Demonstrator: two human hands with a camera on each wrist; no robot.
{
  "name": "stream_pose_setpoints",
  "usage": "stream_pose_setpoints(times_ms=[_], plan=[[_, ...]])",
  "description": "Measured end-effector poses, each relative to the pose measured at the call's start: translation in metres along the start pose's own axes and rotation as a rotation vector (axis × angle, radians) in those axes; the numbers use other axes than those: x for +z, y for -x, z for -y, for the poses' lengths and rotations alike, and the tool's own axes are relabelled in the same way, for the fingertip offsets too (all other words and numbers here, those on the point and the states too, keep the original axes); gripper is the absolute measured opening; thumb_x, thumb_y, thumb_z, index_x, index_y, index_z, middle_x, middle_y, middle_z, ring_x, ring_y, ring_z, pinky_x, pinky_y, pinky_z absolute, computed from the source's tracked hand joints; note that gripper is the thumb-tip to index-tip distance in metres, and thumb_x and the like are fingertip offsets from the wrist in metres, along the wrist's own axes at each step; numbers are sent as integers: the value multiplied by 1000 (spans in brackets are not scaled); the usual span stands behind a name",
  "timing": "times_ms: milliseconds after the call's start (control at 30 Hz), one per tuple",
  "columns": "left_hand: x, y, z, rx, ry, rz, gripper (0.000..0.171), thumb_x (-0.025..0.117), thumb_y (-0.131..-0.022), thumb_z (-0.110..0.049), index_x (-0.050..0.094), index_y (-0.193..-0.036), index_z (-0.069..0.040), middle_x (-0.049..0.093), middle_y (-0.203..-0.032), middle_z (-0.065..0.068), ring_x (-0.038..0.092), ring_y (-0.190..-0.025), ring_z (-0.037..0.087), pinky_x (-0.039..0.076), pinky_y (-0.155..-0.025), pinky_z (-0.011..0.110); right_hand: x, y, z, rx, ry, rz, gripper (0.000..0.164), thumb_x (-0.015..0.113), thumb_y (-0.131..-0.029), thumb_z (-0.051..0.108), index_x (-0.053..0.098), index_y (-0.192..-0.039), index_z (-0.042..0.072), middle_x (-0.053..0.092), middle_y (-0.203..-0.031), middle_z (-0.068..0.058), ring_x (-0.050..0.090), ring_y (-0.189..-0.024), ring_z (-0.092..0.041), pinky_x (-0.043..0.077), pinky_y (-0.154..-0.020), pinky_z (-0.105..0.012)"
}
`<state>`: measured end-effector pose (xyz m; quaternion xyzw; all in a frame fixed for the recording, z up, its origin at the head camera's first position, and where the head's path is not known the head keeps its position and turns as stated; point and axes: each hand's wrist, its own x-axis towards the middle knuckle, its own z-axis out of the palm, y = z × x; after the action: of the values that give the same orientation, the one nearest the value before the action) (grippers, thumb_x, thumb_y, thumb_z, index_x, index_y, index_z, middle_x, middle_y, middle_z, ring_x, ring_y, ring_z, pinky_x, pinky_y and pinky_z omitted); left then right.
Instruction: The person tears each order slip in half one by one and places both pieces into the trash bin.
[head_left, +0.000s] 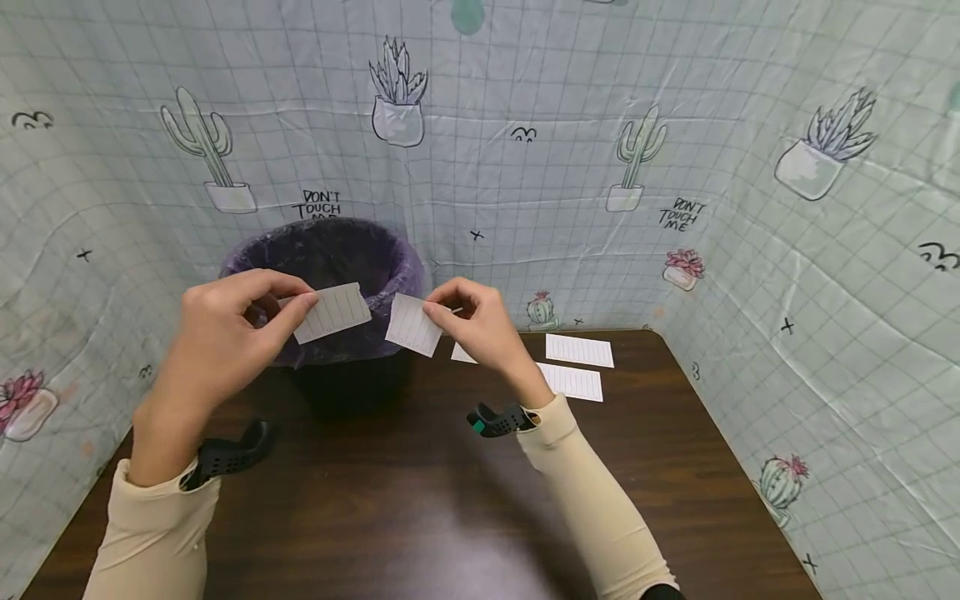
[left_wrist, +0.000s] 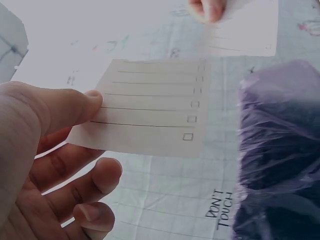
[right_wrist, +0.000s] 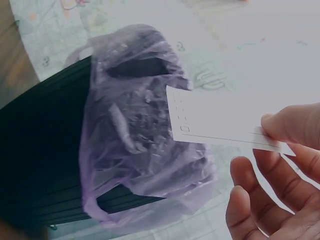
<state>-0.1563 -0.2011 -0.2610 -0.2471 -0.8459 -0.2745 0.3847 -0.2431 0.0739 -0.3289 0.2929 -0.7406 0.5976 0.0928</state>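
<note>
Between thumb and fingers, my left hand point(head_left: 236, 325) pinches a lined paper piece point(head_left: 333, 313), held up in front of the bin. My right hand point(head_left: 480, 321) pinches another lined paper piece point(head_left: 414, 325) a little to the right, with a gap between the two. Small checkboxes run along one edge of the left piece point(left_wrist: 150, 107) in the left wrist view. In the right wrist view the right piece point(right_wrist: 215, 117) overlaps the purple liner. Behind both hands stands a black bin point(head_left: 348, 387) with a purple plastic liner point(head_left: 408, 258) folded over its rim.
Lined paper cards lie on the dark wooden table point(head_left: 420, 500) at the back right: one card point(head_left: 579, 350) behind, another card point(head_left: 573, 382) in front, and a third card point(head_left: 462, 354) partly hidden by my right hand. A cactus-print cloth point(head_left: 480, 192) surrounds the table.
</note>
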Motion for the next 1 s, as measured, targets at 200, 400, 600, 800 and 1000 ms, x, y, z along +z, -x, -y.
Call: stream_pose_setpoints(times_ms=[200,400,600,800,1000], plan=[[-4,-6,2,-6,4,-48,11,84,-82,-2,79,-91,-6,71,-72,5,47,-62,-12,39,-61,8,-1,-3,-1,-17,-57,-29,10,69,-96,7,72,-100,-2,72,-94,-16,65,-82,-12,55,-74,-27],[1,-5,7,-34,-19,-24,8,83,-85,-6,78,-92,-7,66,-67,2,45,-56,-6,36,-56,11,-1,-2,-6,4,-88,-79,11,70,-95,9,73,-100,-1,73,-92,-9,66,-82,-11,53,-73,-25],[6,-9,13,-68,-19,-41,6,82,-87,-8,78,-92,-6,66,-68,3,43,-57,-6,34,-57,12,0,-8,-5,-10,-84,-83,12,70,-96,9,73,-101,-1,73,-95,-12,65,-83,-12,52,-72,-25],[9,-17,25,-60,-36,-93,9,79,-90,-9,78,-93,-1,70,-75,11,40,-63,-12,33,-62,10,0,-16,0,-36,-70,-73,13,71,-96,12,73,-101,0,73,-96,-13,66,-84,-14,53,-72,-27],[12,-17,36,-136,-115,-95,13,76,-93,-13,78,-93,0,69,-79,16,43,-65,8,30,-63,18,3,-22,3,-39,-66,-62,12,70,-96,11,73,-100,0,72,-94,-13,63,-80,-15,51,-69,-26]])
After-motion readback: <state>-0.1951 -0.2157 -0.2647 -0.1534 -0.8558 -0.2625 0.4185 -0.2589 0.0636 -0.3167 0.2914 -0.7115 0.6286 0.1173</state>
